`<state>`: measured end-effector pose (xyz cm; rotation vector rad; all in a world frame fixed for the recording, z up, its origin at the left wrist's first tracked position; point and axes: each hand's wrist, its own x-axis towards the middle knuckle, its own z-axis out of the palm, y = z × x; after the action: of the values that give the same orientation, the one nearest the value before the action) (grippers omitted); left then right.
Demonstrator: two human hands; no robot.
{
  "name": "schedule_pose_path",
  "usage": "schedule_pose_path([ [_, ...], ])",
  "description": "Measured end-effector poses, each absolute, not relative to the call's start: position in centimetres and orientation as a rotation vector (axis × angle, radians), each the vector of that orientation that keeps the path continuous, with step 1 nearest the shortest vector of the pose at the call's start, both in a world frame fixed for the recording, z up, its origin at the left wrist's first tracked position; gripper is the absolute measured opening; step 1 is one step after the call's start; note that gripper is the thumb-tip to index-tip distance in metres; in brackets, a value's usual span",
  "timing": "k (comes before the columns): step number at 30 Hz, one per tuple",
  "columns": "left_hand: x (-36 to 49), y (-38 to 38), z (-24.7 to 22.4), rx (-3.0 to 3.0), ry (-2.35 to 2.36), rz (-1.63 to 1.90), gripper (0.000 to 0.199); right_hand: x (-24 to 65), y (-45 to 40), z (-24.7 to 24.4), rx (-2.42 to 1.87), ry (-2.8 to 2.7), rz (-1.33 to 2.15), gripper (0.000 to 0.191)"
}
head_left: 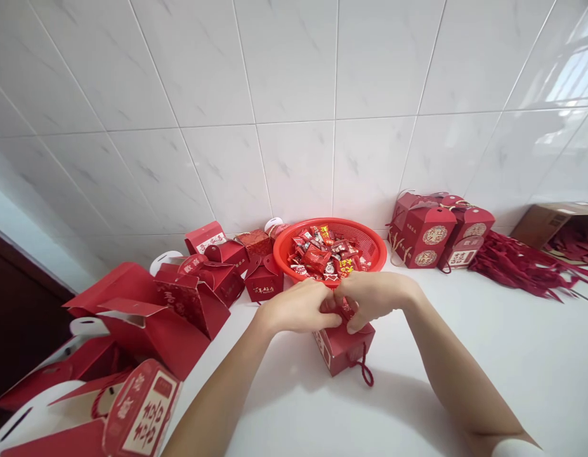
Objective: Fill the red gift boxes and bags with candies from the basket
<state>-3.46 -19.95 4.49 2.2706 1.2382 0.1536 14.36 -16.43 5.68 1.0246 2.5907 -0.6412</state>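
A small red gift box [345, 351] stands on the white table in front of me. A dark red cord loop [367, 374] hangs from its near side. My left hand [298, 308] grips the top of the box from the left, its fingers bent. On the other side my right hand [372, 297] has thumb and fingers closed on the same top part. The fingertips of both hands nearly meet there and hide much of the box's upper edge. Just behind them sits a red plastic basket [377, 244] filled with wrapped candies [317, 257].
Several red gift boxes [160, 330] crowd the table's left side. At the back right stand patterned red boxes [429, 231]. Beside them lie a heap of dark red ribbons [515, 263] and a brown cardboard box [543, 225]. A tiled wall [294, 165] bounds the table behind.
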Motion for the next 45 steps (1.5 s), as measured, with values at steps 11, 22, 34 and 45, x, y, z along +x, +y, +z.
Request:
schedule_pose_path([
  [11,-3.7,-18.4,3.7,2.248,1.135,0.229,0.023,15.2,-15.1,5.7,1.011,2.581,-0.668,0.033],
  [22,-1.6,-19.4,2.4,2.26,1.484,0.162,0.013,13.9,-17.1,5.2,1.279,2.615,-0.485,0.041],
  [34,-1.6,-18.8,1.6,2.229,1.385,0.169,0.022,13.3,-19.6,4.8,1.373,2.596,-0.16,0.035],
  [45,-5.4,-18.9,4.6,2.27,1.28,0.086,0.034,24.9,-15.2,3.9,2.052,2.154,-0.207,0.059],
])
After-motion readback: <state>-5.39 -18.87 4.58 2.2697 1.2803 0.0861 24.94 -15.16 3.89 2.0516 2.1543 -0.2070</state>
